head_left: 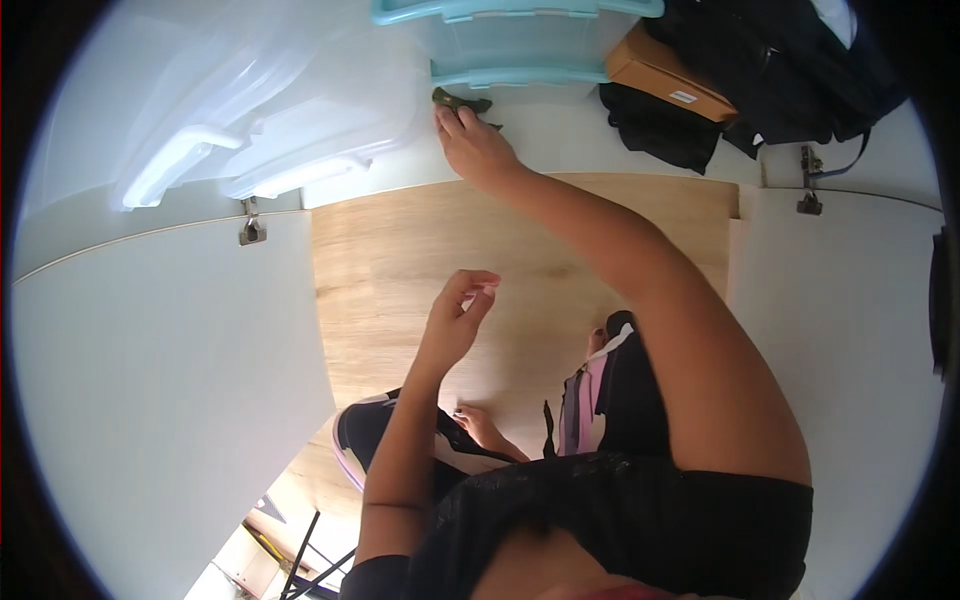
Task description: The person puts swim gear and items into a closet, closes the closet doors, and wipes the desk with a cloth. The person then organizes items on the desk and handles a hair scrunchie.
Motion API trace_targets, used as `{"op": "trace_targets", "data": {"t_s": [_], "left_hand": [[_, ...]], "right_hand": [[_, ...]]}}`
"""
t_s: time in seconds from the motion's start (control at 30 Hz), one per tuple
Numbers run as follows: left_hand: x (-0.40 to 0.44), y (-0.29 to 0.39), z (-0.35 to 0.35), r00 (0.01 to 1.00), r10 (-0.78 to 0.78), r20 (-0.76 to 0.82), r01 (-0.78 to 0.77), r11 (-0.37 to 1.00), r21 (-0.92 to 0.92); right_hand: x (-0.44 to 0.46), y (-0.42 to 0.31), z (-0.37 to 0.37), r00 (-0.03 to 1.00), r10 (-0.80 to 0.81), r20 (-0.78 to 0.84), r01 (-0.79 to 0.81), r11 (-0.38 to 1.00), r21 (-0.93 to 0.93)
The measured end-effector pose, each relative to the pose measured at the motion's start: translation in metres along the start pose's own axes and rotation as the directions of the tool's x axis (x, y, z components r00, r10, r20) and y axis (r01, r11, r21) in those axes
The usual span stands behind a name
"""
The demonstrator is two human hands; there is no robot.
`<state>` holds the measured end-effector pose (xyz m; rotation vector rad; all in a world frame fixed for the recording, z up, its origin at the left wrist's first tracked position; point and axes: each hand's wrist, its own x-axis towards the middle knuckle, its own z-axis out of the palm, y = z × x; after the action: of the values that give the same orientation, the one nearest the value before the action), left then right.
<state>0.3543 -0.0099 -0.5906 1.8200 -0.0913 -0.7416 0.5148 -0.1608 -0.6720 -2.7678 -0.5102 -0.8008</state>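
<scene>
My right hand stretches forward to the white cabinet floor. Its fingers close on a small dark green crumpled thing, which looks like cloth; its exact kind does not show. Just behind it stands a clear bin with light blue edges. My left hand hangs over the wooden floor, apart from everything around it. Its fingers are loosely curled, with the thumb near the fingertips, and I see nothing held there.
Clear plastic bins with white handles fill the left side. At the right lie a brown cardboard box, black cloth and a black bag. White doors stand open on both sides, and my knees are bent over the wooden floor.
</scene>
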Motion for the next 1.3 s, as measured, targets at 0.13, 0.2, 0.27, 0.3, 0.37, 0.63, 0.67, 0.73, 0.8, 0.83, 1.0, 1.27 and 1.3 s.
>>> {"op": "trace_targets", "data": {"t_s": [0.13,0.2,0.27,0.3,0.37,0.63,0.67,0.73,0.8,0.83,1.0,1.27,1.3], "left_hand": [[-0.001,-0.005,-0.004,0.998,0.029,-0.051,-0.029,1.0,-0.005],[-0.009,-0.006,-0.002,0.998,0.025,-0.056,-0.027,0.999,-0.037],[-0.009,-0.004,-0.004,0.996,-0.045,-0.075,0.041,0.998,-0.049],[-0.009,-0.005,-0.004,0.997,-0.033,-0.073,0.029,0.998,-0.052],[-0.011,-0.009,-0.004,0.999,0.005,-0.049,-0.009,0.997,-0.073],[0.042,0.033,-0.008,0.976,0.093,-0.197,-0.104,0.994,-0.045],[0.055,0.046,-0.001,0.97,0.117,-0.214,-0.119,0.993,0.004],[0.093,0.053,0.018,0.953,0.256,-0.16,-0.243,0.965,0.099],[0.127,0.073,0.047,0.878,0.478,-0.016,-0.438,0.818,0.373],[0.14,0.085,0.067,0.837,0.537,0.109,-0.503,0.676,0.538],[0.217,0.092,0.162,0.324,0.652,0.686,-0.813,-0.179,0.554],[0.295,0.085,0.188,0.253,0.403,0.88,-0.4,-0.784,0.474],[0.296,0.082,0.195,0.348,0.384,0.855,-0.255,-0.839,0.48]], "right_hand": [[0.012,-0.012,0.037,0.972,0.165,0.165,-0.131,0.972,-0.196],[0.011,-0.006,0.034,0.961,0.231,0.154,-0.229,0.973,-0.029],[0.006,-0.003,0.014,0.918,0.229,0.325,-0.266,0.961,0.073],[-0.002,-0.002,0.004,0.847,0.204,0.491,-0.323,0.931,0.17],[-0.034,-0.005,-0.016,0.719,0.01,0.695,-0.345,0.873,0.344],[-0.046,0.004,-0.048,0.951,0.066,0.301,-0.145,0.957,0.25],[-0.06,0.011,-0.032,0.939,0.106,0.328,-0.188,0.955,0.228],[-0.073,0.026,-0.022,0.923,0.165,0.348,-0.244,0.95,0.195],[-0.078,0.038,-0.037,0.816,0.322,0.479,-0.506,0.799,0.324],[-0.09,0.042,-0.023,0.801,0.348,0.486,-0.532,0.787,0.312],[-0.108,0.037,0.018,0.968,0.152,0.2,-0.1,0.964,-0.247],[-0.124,0.064,0.005,0.967,0.248,-0.051,-0.253,0.947,-0.2],[-0.134,0.083,0.003,0.943,0.329,0.046,-0.324,0.941,-0.096]]}}
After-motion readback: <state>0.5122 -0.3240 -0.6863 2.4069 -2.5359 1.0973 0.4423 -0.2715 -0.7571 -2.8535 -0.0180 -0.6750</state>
